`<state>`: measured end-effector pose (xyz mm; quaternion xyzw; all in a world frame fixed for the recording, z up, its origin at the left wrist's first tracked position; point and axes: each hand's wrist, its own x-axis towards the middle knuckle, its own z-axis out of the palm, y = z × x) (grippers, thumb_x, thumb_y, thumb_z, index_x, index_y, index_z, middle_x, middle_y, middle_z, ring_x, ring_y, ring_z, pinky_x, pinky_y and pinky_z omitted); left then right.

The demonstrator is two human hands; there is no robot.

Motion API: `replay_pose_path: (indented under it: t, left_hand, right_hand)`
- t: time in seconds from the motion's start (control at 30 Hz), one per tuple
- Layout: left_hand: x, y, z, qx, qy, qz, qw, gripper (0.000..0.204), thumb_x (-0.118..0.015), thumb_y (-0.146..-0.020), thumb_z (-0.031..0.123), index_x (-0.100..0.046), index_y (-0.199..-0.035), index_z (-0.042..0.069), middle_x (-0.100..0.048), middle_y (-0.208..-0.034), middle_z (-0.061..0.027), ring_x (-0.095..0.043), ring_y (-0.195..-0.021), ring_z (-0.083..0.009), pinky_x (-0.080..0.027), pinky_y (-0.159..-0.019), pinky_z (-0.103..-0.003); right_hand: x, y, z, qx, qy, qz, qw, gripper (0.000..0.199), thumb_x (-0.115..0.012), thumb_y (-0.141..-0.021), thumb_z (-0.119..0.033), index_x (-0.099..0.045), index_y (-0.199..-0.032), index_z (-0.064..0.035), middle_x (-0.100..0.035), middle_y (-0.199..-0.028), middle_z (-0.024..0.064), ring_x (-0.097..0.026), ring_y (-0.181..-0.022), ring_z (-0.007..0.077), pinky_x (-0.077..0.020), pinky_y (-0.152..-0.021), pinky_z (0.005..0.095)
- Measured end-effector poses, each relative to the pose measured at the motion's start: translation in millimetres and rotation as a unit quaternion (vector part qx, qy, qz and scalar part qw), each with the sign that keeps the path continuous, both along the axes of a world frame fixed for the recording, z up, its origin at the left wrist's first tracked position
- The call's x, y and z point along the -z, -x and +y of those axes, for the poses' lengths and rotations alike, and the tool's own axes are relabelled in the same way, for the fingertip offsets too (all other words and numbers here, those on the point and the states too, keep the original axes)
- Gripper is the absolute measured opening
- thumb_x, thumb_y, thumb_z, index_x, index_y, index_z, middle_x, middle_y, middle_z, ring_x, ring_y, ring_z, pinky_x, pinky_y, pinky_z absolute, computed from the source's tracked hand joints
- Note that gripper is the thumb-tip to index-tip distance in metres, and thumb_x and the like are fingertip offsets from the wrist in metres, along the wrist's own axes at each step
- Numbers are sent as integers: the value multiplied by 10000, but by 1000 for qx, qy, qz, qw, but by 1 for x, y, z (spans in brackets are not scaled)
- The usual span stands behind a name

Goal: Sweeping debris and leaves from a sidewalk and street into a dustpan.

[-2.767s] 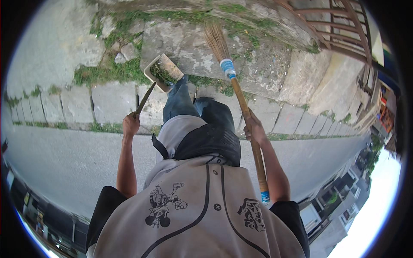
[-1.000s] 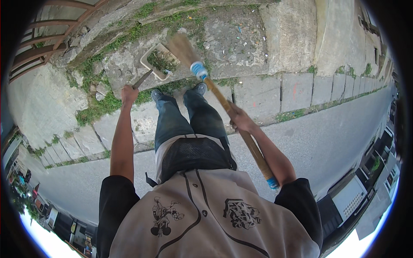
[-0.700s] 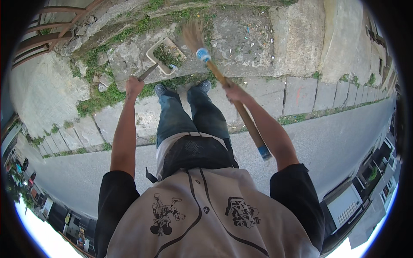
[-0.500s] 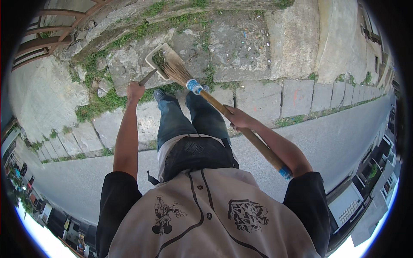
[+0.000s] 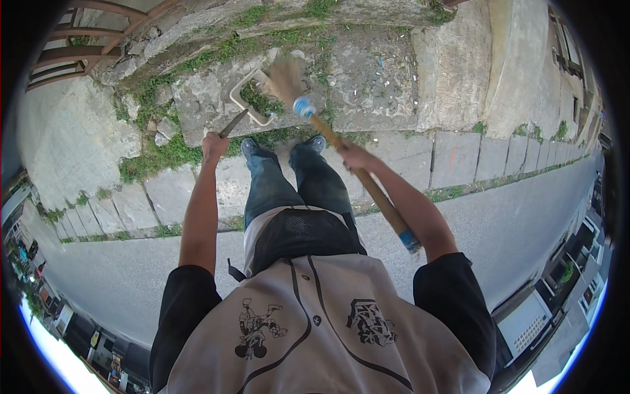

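My left hand (image 5: pixel 214 148) is closed around the handle of a dustpan (image 5: pixel 235 97), a pale-rimmed pan lying on the concrete slab ahead of my feet. Green grass and weed clippings (image 5: pixel 261 100) sit in the pan and at its right side. My right hand (image 5: pixel 356 157) grips the wooden stick of a broom (image 5: pixel 323 129), bound with blue and white wrapping at the neck and blue at the top end. Its brown bristles, smeared by motion, are just right of the pan; whether they touch the slab I cannot tell.
My shoes (image 5: pixel 317 143) stand at the slab's near edge, beside a strip of grass (image 5: pixel 157 167). A raised concrete ledge (image 5: pixel 210 29) runs beyond, with rusty metal bars (image 5: pixel 98 46) at the far left. Behind me lies the grey road (image 5: pixel 125 276).
The broom's bristles have swung out of the pan, away from me and to the right. More clippings show in the pan. My right hand and the broom's top end have shifted slightly left.
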<state>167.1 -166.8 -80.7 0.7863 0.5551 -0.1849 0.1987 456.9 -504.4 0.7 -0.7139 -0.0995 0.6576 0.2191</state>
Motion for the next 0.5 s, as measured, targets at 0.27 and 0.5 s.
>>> replay_pose_path:
  t: [0.27, 0.5]
  left_hand:
    - [-33, 12, -10, -123, 94, -69, 986, 279, -583, -774, 252, -703, -848, 11, -665, -718, -238, -686, -647, -322, -555, -685, -395]
    - [-69, 70, 0, -114, 90, -86, 986, 280, -542, -804, 229, -690, -827, -7, -644, -624, -208, -665, -536, -302, -554, -649, -391]
  right_hand:
    - [-136, 43, -58, 50, 30, 62, 996, 509, -448, -954, -281, -320, -1435, -172, -479, -625, 11, -480, -469, 118, -463, -438, 297]
    - [-141, 16, -29, 123, 3, -53, 991, 543, -434, -963, -271, -265, -1475, -202, -475, -646, 23, -468, -480, 104, -456, -433, 286]
